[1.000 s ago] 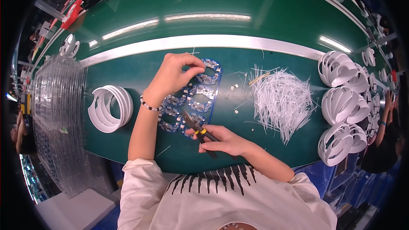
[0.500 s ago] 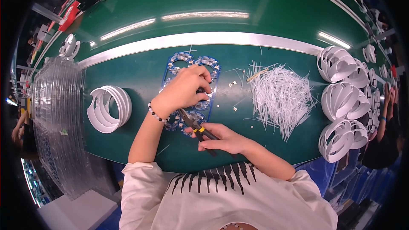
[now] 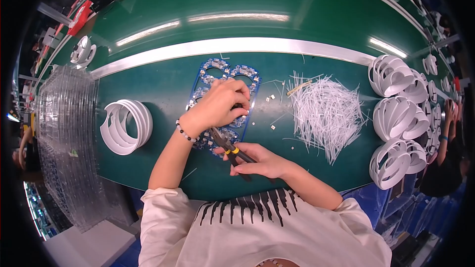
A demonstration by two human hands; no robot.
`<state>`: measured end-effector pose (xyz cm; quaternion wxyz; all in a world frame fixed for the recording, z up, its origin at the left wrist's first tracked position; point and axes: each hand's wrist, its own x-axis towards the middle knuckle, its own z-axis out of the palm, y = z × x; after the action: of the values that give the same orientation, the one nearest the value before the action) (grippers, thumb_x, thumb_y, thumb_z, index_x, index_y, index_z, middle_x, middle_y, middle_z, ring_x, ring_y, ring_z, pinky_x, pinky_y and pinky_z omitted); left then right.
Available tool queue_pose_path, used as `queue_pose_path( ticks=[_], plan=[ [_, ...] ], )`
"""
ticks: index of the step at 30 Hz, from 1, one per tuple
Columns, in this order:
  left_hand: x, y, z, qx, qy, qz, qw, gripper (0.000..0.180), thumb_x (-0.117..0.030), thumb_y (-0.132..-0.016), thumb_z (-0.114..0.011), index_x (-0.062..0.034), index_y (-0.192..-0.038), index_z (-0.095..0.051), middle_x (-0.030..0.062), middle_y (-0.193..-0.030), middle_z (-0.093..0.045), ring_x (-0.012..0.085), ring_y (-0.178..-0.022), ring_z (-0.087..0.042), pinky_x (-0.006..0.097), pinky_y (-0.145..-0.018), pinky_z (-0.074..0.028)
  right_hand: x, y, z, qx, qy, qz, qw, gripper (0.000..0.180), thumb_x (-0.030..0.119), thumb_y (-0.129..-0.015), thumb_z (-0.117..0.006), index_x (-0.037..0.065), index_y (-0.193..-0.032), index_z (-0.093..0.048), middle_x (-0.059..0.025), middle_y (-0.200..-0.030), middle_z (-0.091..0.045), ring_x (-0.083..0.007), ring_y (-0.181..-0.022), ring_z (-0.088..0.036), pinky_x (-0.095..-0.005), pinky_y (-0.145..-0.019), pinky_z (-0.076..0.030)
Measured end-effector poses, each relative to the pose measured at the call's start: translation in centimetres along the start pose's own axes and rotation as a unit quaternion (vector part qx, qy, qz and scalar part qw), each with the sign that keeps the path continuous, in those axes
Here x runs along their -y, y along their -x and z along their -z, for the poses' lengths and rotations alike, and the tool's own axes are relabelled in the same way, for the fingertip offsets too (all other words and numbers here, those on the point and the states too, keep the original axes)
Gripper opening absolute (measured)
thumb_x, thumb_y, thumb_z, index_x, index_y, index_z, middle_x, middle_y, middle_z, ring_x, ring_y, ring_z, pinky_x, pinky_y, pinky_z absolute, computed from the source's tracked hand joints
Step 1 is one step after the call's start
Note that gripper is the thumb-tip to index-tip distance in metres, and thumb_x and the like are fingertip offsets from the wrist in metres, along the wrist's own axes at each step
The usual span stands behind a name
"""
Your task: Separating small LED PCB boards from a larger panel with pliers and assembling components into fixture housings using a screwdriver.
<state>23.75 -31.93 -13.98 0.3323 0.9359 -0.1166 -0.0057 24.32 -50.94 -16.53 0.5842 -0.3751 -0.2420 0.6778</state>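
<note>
A blue panel of circuit boards [image 3: 251,75] with round cutouts and small white parts lies on the green table in front of me. Over its middle is my left hand [image 3: 220,104], the fingers curled in a pinch near the panel's right side. What they hold is mostly hidden beneath the hand. My right hand [image 3: 264,162], nearer to me, grips a pair of pliers [image 3: 230,149] with black and yellow handles. Their dark jaws point up and left, over the lower part of the panel, close to my left wrist.
A heap of thin white strips [image 3: 326,113] lies to the right, with small white pieces [image 3: 272,127] scattered beside it. White ring-shaped housings [image 3: 126,126] stand at left, and stacked white rings [image 3: 391,163] at far right. Clear plastic trays [image 3: 69,143] pile up at far left.
The panel has shifted slightly to the right, and my left hand has moved a little the same way. My right hand and the pliers have stayed nearly still.
</note>
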Motion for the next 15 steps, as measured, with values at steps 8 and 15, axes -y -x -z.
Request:
queue_pose_path(
  ticks=[8, 15],
  plan=[
    [0.2, 0.6, -1.5, -0.078, 0.000, -0.028, 0.997, 0.009, -0.002, -0.069, -0.062, -0.0034, -0.076, -0.056, 0.0052, -0.090, -0.055, 0.0242, -0.087, -0.050, 0.035, -0.082, -0.037, 0.2, 0.1, 0.6, 0.018, -0.010, 0.007, 1.000, 0.055, 0.014, -0.082, -0.056, 0.002, -0.131, -0.035, -0.0026, -0.109, -0.048, -0.0111, -0.082, -0.055, -0.0226, -0.064, -0.043],
    [-0.2, 0.8, -1.1, -0.102, 0.145, 0.018, 0.984, 0.009, -0.005, -0.075, -0.061, -0.0045, -0.079, -0.053, 0.0068, -0.087, -0.057, 0.0256, -0.080, -0.055, 0.035, -0.085, -0.037, 0.2, -0.1, 0.5, 0.024, -0.019, 0.002, 1.000, 0.053, 0.008, -0.080, -0.058, 0.006, -0.129, -0.038, 0.0001, -0.102, -0.050, -0.0060, -0.077, -0.051, -0.0188, -0.056, -0.041]
  ],
)
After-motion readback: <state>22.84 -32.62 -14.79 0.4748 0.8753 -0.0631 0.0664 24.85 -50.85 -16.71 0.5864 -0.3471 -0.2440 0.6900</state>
